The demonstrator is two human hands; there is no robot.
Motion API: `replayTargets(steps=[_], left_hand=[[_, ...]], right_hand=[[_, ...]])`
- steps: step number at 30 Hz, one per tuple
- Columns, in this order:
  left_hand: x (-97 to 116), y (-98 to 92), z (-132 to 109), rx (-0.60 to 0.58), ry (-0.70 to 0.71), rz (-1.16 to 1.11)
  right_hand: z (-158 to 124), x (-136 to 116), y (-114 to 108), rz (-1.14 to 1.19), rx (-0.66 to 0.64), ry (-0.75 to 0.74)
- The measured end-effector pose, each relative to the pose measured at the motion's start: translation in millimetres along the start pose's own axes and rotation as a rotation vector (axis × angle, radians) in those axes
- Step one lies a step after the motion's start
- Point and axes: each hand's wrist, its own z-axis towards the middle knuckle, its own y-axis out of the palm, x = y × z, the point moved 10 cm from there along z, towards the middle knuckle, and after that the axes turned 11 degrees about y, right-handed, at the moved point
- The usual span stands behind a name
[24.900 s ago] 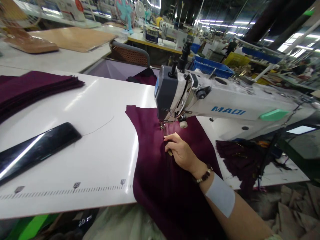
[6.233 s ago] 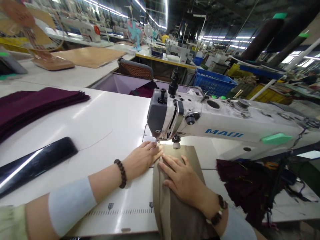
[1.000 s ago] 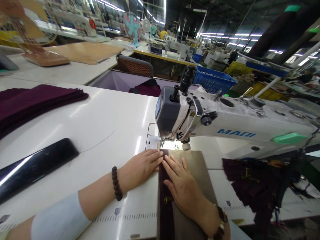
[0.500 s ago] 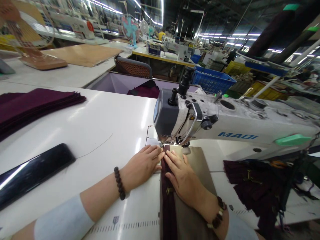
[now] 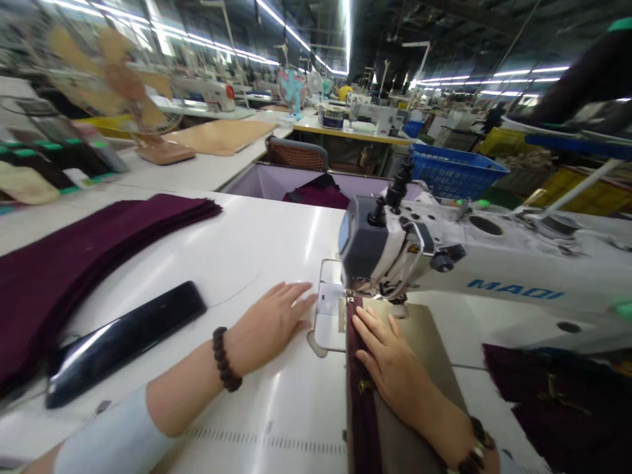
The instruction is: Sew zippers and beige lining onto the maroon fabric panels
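My left hand (image 5: pixel 269 327) hovers over or rests on the white table, left of the sewing machine's (image 5: pixel 370 253) needle area, fingers stretched out and holding nothing. Under the presser foot runs a maroon zipper strip (image 5: pixel 364 428) with a small gold-coloured pull (image 5: pixel 364 386). My right hand (image 5: pixel 395 362) lies flat with its fingertips on that strip, palm over a brownish flat panel (image 5: pixel 437 342) beside it. The needle tip is too small to make out.
A stack of maroon fabric pieces (image 5: pixel 93 257) and a black phone-like slab (image 5: pixel 133 339) lie on the left. More maroon pieces with gold pulls (image 5: pixel 557 395) lie at right. Behind the table are a lilac bin (image 5: pixel 257 181), a blue basket (image 5: pixel 454 171) and a fan (image 5: pixel 162 151).
My left hand has come off the strip and moved left onto or over the table. My right hand stays on the strip. The view has swung left, so things appear farther right.
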Motion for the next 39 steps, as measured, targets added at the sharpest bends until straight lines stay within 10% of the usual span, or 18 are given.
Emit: replayTargets(steps=[6, 8, 12, 33, 39], left_hand=[[-160, -94.4, -172, -0.043, -0.75, 0.392], [-200, -105.6, -243, -0.205, -1.077, 0.408], [-225, -90.9, -305, -0.369, -1.222, 0.265], [-234, -72.1, -313, -0.389, -1.284, 0.241], [-237, -130.6, -294, -0.281, -1.251, 0.316]], right_hand=[[-7, 3, 8, -0.096, 0.262, -0.134], [-10, 0, 5, -0.124, 0.355, -0.204], [-12, -4, -1, -0.154, 0.451, -0.281], [-11, -4, 0, -0.187, 0.457, -0.29], [-9, 0, 6, -0.153, 0.392, -0.24]])
